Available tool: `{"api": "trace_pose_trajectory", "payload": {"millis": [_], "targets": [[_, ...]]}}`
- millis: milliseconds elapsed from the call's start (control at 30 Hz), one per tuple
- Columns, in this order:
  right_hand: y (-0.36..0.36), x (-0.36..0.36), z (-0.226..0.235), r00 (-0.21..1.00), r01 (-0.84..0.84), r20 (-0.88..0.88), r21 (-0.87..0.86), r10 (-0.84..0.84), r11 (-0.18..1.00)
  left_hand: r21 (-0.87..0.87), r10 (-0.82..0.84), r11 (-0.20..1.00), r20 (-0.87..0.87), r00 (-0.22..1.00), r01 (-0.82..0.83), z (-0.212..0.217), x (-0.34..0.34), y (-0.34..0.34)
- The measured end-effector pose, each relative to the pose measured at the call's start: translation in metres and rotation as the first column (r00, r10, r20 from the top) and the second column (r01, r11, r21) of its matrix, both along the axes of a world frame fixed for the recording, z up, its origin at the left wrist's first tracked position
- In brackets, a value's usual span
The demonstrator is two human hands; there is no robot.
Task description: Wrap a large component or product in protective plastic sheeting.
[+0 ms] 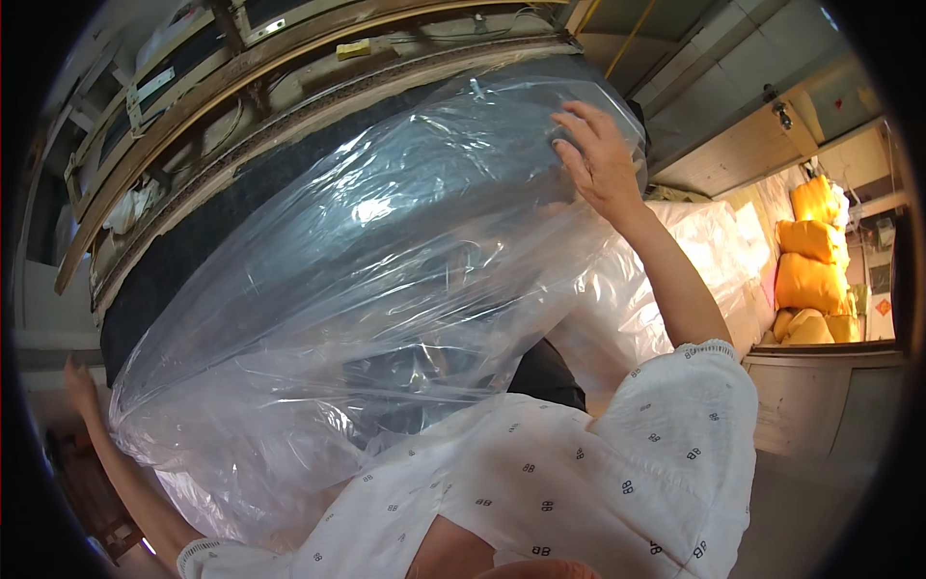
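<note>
A large sheet of clear plastic film (pixel 318 236) lies wrinkled over a dark, long surface (pixel 222 236) and falls toward my body. My right hand (pixel 600 159) is at the far right end of the film, palm down, with fingers bent a little and spread apart. It is over or against the film, with nothing gripped in it. At the far left, my left hand (pixel 81 388) is seen edge-on beside the film's gathered left end. Its fingers look stretched out, and I see nothing held; the view there is dim.
Behind the dark surface runs a long wooden-edged rail frame (pixel 183 116) with a small yellow block (pixel 353 49) on it. More pale plastic (pixel 714 236) is heaped at the right, near a wooden cabinet door (pixel 743 145). Stacked yellow bundles (pixel 813 275) stand at the far right.
</note>
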State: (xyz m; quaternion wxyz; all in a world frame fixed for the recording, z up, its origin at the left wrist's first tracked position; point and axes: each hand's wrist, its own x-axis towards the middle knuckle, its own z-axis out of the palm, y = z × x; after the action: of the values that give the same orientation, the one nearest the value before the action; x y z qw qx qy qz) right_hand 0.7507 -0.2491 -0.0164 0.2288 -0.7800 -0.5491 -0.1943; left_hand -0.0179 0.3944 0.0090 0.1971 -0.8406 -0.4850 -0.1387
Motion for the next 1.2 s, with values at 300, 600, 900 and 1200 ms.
{"api": "trace_pose_trajectory", "payload": {"millis": [300, 600, 900, 1200], "targets": [[-0.107, 0.041, -0.029, 0.319, 0.537, -0.892, -0.107, -0.319, 0.837, -0.271, -0.546, 0.460, 0.665, 0.510, 0.846, -0.035, 0.454, -0.280], [-0.087, 0.094, 0.000, 0.030, 0.527, -0.996, 0.088, 0.085, 0.845, -0.214, -0.510, 0.529, 0.693, 0.509, 0.821, -0.044, 0.480, -0.295], [-0.058, 0.162, 0.013, 0.648, 0.661, -0.145, -0.379, -0.747, 0.648, -0.303, -0.436, 0.512, 0.715, 0.547, 0.804, -0.054, 0.473, -0.291], [0.036, 0.158, -0.043, 0.977, 0.202, -0.031, -0.177, -0.211, 0.963, -0.500, -0.263, 0.444, 0.720, 0.642, 0.743, -0.037, 0.461, -0.303]]}}
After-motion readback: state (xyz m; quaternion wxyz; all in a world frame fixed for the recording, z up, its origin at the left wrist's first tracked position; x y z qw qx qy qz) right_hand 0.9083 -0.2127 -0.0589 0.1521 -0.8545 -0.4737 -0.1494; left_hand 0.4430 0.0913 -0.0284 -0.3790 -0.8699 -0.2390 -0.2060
